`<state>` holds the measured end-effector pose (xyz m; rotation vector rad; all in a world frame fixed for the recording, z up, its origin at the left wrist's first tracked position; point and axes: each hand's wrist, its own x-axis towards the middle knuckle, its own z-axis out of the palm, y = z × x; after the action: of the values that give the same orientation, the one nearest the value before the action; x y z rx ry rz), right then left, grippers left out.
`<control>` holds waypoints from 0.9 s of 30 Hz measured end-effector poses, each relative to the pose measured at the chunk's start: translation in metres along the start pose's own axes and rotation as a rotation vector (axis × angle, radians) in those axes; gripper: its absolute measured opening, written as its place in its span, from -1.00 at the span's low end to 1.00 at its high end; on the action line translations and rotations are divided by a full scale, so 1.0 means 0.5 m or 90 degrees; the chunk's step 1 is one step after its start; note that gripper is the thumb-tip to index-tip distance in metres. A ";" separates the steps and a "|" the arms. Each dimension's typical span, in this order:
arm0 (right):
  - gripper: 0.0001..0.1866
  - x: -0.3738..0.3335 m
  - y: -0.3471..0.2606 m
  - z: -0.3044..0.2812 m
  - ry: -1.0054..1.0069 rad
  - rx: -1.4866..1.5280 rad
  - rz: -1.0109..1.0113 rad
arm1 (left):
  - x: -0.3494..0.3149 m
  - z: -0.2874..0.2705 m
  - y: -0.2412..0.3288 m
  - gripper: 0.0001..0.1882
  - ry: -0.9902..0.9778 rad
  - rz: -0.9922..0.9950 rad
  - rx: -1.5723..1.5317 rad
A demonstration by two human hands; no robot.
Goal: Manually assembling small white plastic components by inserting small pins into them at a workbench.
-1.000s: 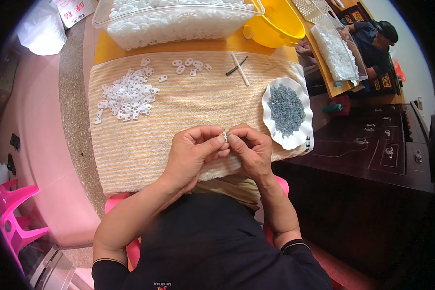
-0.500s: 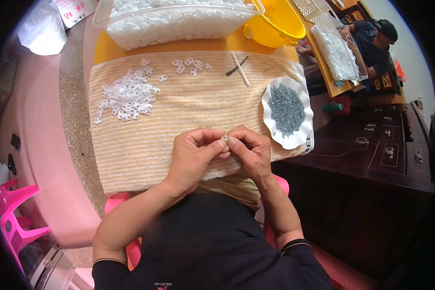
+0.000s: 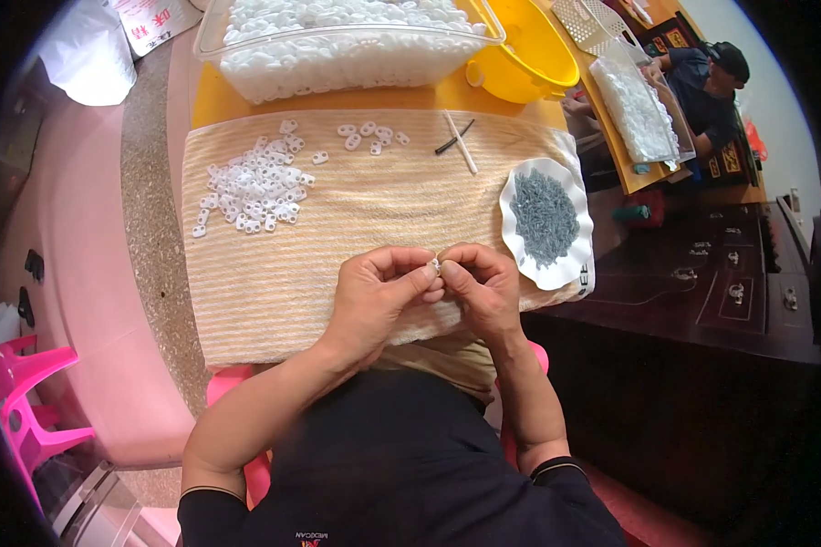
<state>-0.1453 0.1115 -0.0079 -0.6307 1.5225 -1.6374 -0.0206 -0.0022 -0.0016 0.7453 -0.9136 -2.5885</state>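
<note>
My left hand [image 3: 371, 296] and my right hand [image 3: 483, 287] meet at the fingertips over the near part of a striped towel [image 3: 365, 219]. Both pinch one small white plastic piece [image 3: 436, 267] between thumbs and index fingers; the fingertips cover most of it. Off to the left lies a loose pile of white two-holed plastic pieces [image 3: 257, 185], and several more such pieces [image 3: 372, 137] lie apart from it. Right of my hands, a white wavy-rimmed plate [image 3: 510, 205] holds a heap of small grey-blue tube-like pieces [image 3: 545, 217].
A clear bin [image 3: 356, 77] full of white pieces stands at the table's far side, beside a yellow basin [image 3: 520, 55]. A white stick [image 3: 462, 146] crosses a black one [image 3: 447, 144] on the towel. Another person [image 3: 707, 87] sits far right by a second full bin [image 3: 634, 109].
The view has shifted slightly, so the whole scene sits a little lower and further right. My hands keep the same pinch on the small white piece.
</note>
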 end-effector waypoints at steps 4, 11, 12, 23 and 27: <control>-0.86 -0.001 -0.002 0.000 -0.020 -0.029 -0.005 | 0.001 -0.003 -0.003 -0.81 0.005 -0.006 -0.006; -0.84 -0.005 -0.003 0.003 -0.038 -0.036 0.008 | 0.000 -0.003 -0.010 -0.82 0.001 0.011 -0.006; -0.84 -0.005 -0.003 0.004 -0.038 -0.036 0.008 | -0.001 -0.003 -0.010 -0.82 0.001 0.016 0.001; -0.84 -0.001 -0.009 0.007 -0.035 -0.069 0.003 | -0.003 -0.002 -0.002 -0.82 0.005 0.028 0.050; -0.85 0.004 -0.008 0.006 -0.018 -0.058 0.020 | 0.000 -0.004 0.002 -0.79 0.006 0.001 0.034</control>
<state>-0.1446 0.1080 -0.0037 -0.6735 1.5861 -1.5356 -0.0196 -0.0040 -0.0022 0.7706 -0.9834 -2.5662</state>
